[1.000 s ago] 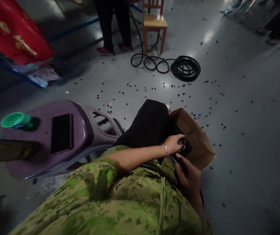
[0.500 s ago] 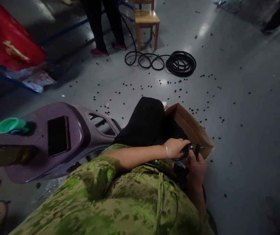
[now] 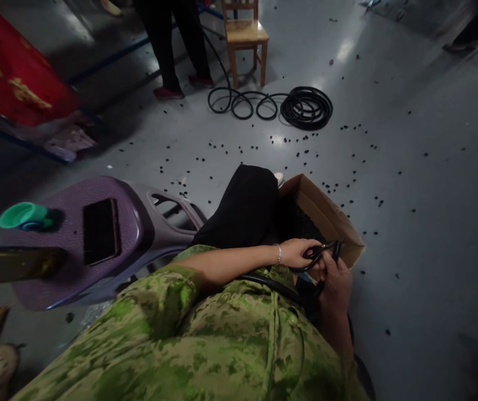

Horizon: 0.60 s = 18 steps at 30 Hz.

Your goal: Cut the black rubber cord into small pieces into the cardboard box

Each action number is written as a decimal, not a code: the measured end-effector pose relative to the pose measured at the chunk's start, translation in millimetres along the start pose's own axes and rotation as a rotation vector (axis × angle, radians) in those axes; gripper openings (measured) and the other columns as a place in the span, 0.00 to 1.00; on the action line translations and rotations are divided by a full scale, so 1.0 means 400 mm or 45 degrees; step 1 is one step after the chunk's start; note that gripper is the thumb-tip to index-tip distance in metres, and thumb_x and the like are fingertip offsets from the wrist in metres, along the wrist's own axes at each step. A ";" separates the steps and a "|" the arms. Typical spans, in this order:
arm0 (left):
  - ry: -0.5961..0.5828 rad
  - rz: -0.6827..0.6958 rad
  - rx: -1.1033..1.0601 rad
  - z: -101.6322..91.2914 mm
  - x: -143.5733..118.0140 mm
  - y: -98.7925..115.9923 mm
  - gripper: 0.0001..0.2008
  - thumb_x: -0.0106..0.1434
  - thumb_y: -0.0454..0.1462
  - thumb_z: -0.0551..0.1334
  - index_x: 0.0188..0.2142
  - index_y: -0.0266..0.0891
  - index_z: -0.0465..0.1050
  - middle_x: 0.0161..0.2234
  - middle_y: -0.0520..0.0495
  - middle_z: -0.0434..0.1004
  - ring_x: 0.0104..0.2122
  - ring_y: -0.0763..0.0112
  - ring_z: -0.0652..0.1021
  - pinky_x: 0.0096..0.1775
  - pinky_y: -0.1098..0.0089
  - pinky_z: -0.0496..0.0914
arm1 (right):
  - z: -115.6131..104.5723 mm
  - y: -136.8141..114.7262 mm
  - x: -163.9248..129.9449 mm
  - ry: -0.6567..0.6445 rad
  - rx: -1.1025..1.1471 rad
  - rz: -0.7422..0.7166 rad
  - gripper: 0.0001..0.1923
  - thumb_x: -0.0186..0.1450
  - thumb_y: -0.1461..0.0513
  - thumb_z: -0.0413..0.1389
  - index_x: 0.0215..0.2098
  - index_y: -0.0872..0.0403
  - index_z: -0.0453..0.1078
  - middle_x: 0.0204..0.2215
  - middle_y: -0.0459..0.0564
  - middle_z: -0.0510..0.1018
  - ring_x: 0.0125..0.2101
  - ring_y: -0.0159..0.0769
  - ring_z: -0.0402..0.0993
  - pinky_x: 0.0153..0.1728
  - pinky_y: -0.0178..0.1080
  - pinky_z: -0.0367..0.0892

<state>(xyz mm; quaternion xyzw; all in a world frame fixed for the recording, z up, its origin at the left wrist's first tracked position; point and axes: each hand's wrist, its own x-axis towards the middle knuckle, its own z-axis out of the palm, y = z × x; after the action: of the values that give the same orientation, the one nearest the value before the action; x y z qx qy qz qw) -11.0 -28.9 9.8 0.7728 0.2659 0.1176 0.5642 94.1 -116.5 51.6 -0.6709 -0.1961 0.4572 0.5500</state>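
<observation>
Scissors (image 3: pixel 317 252) in left hand (image 3: pixel 297 253), fingers curled round the dark handles, blades pointing away toward the right hand (image 3: pixel 336 281). Whether blades are parted: cannot tell. Right hand in a narrow grip, thumb and fingers pinching a black ribbed tube (image 3: pixel 338 249), its short end standing up just past the fingertips, next to the blades. Another ribbed length (image 3: pixel 264 281) passes below the left forearm, along the camouflage jacket (image 3: pixel 230 323); any join to the pinched end is hidden. Bracelet (image 3: pixel 280 254) on left wrist. Cardboard box (image 3: pixel 334 217) just beyond both hands, open, heap of small dark pieces (image 3: pixel 303 223) inside. Black trouser leg (image 3: pixel 239 206) beyond the left forearm, beside the box. Similar dark bits scattered over the grey floor (image 3: pixel 439 250) beyond and right of the right hand. Well left of left hand: purple stool (image 3: pixel 128 245) bearing phone (image 3: pixel 100 231) and green cup (image 3: pixel 24 216). Far beyond the hands, coiled black hose (image 3: pixel 305 108), wooden chair (image 3: pixel 247 32), and another person's legs (image 3: pixel 161 53).
</observation>
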 end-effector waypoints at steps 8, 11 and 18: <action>-0.138 -0.095 -0.574 -0.005 0.003 -0.026 0.29 0.54 0.44 0.66 0.53 0.34 0.67 0.38 0.48 0.73 0.38 0.71 0.73 0.42 0.72 0.66 | -0.033 0.007 -0.014 0.119 -0.007 -0.061 0.16 0.60 0.51 0.55 0.37 0.54 0.68 0.20 0.38 0.66 0.15 0.21 0.55 0.15 0.26 0.52; -0.158 -0.108 -0.746 -0.017 0.003 -0.023 0.30 0.53 0.46 0.67 0.53 0.35 0.67 0.40 0.47 0.73 0.40 0.70 0.73 0.45 0.70 0.66 | -0.051 0.018 -0.018 0.137 -0.019 -0.099 0.17 0.59 0.51 0.57 0.41 0.53 0.69 0.24 0.40 0.68 0.18 0.21 0.60 0.18 0.26 0.56; 0.041 -0.107 -0.841 -0.045 0.010 -0.029 0.33 0.54 0.50 0.65 0.56 0.37 0.67 0.40 0.49 0.73 0.40 0.71 0.72 0.47 0.70 0.65 | -0.057 0.051 -0.011 0.231 -0.098 -0.131 0.23 0.58 0.50 0.57 0.48 0.52 0.70 0.25 0.41 0.69 0.20 0.23 0.62 0.20 0.27 0.59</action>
<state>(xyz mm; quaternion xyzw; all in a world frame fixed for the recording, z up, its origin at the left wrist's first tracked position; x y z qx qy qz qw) -19.6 -9.6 4.7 0.5345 0.2540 0.1865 0.7842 106.0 -139.2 34.1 -0.7192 -0.1972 0.3579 0.5619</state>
